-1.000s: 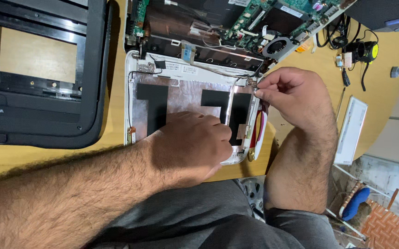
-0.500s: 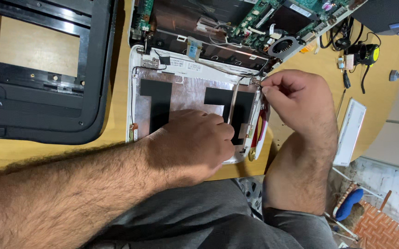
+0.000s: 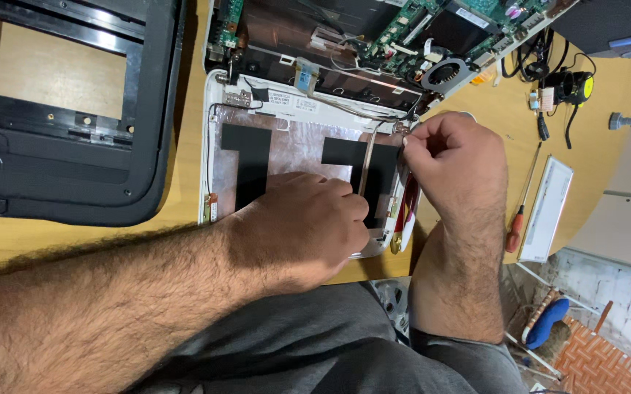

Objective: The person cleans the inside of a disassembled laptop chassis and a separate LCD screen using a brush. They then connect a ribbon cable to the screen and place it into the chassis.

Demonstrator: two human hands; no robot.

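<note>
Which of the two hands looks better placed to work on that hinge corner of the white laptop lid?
Probably the right hand: its fingertips already pinch at the top right corner of the white lid, by the metal strip. The left hand lies flat on the lid's lower part, seemingly steadying it.

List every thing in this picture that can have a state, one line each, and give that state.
White laptop lid: lying flat, foil lining exposed.
Laptop base: opened, circuit board and fan bare.
Black bezel frame: detached, lying flat.
Screwdriver: unused, on table.
Left hand: pressing the lid.
Right hand: pinching at the lid's corner.
</note>
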